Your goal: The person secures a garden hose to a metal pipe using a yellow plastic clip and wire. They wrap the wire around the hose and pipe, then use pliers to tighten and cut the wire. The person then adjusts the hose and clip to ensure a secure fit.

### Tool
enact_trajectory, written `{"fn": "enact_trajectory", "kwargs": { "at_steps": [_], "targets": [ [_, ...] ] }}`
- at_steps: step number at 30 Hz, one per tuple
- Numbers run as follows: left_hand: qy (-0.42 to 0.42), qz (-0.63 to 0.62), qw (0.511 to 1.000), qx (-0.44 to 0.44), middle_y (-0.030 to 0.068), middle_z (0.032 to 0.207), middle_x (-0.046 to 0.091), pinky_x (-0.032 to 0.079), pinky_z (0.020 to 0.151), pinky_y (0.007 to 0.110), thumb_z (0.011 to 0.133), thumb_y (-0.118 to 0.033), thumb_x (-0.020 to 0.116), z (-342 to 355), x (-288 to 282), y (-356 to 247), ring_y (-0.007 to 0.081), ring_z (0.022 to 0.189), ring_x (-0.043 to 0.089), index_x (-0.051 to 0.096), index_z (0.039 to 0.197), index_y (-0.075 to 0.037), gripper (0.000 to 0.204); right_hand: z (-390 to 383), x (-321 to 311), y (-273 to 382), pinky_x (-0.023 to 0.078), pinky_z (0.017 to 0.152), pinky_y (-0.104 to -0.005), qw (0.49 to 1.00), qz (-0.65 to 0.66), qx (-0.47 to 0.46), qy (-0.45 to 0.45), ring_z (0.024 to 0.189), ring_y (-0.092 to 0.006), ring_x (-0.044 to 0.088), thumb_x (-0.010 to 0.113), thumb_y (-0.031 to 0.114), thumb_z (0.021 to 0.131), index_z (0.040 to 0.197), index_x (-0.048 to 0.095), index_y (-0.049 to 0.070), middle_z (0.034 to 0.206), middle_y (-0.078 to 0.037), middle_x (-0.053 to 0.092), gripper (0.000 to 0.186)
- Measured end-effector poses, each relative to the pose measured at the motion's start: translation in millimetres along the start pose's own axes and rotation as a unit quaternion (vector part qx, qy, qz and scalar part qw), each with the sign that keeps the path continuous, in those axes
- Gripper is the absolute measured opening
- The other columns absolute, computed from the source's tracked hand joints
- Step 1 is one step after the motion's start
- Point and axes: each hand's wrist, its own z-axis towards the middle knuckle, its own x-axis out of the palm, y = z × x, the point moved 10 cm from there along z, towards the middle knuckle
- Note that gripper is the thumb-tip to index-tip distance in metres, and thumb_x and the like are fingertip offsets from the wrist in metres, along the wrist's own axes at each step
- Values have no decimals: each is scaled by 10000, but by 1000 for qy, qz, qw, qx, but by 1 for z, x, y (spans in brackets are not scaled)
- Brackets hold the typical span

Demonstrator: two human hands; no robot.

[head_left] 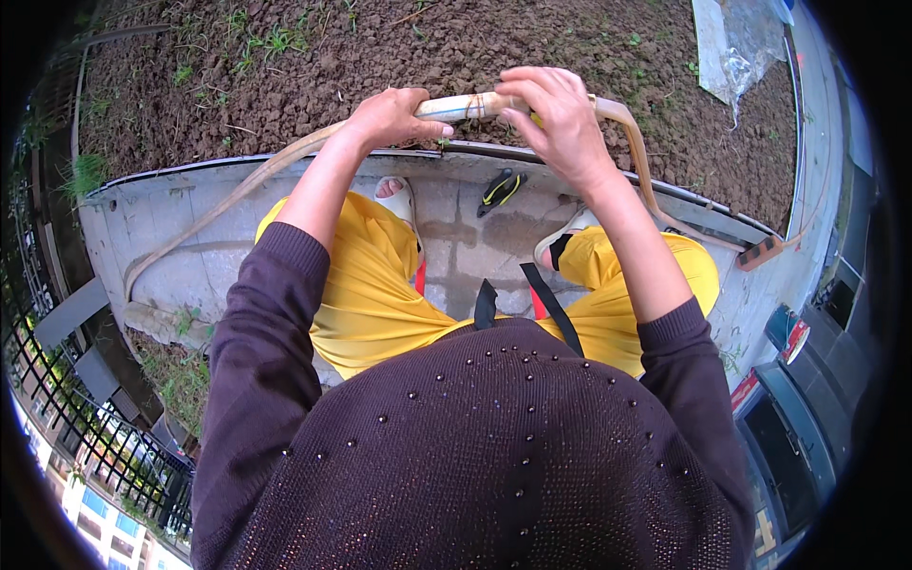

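- On my feed, the left hand point(388, 118) clamped the hose point(465, 106).
- The right hand point(562, 123) curved over it; I couldn't tell its grip.
- Soil point(304, 90) lay beyond.

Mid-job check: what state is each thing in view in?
Left hand, closed on the hose.
Right hand, fingers bent at the hose, firmness unclear.
Hose, curved, a thin dark strand round its pale part.
Black-yellow tool, lying on the paving, not held.
Paving, blotched with dark patches.
Plastic sheet, crumpled, on the soil.
Soil, clumpy, sparsely weedy.
Brick, lying by the soil's corner.
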Motion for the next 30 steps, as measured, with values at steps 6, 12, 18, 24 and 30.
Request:
{"fn": "enact_trajectory", "kwargs": {
  "at_steps": [6,12,18,24,30],
  "targets": [
    [-27,11,999,-20,186,947,714,517,830,458,781,-637,702,8,-5,5,354,967,682,674,983,-53,619,-111,39,-54,466,700,-345,915,177,357,68,704,-241,610,668,272,916,709,620,26,736,-87,624,325],
    [-50,12,999,-10,176,899,707,517,787,457,792,-607,719,11,-8,5,354,902,686,662,1034,-54,606,-283,89,-130,511,937,-353,814,156,557,59,1071,-264,684,617,225,917,1125,700,21,1046,-186,725,303],
    [-19,31,999,-11,158,856,701,516,764,448,814,-566,722,18,0,2,338,862,689,658,1021,-63,548,-415,176,-178,522,643,-276,691,122,685,197,701,-134,642,545,103,960,1064,669,-14,847,-51,690,200],
    [4,-2,998,-57,167,878,694,505,763,416,821,-398,771,14,3,2,314,853,684,640,1129,-38,492,-486,219,-174,535,515,-286,488,177,845,128,655,-165,676,484,97,955,1022,651,-10,858,-90,689,210],
    [1,-15,998,-61,87,716,526,434,632,346,837,-308,784,12,2,-6,155,672,463,549,940,8,407,-539,258,-207,551,503,-303,438,164,879,98,655,-200,681,482,99,938,960,660,-30,832,-131,687,221]
  ]
}}
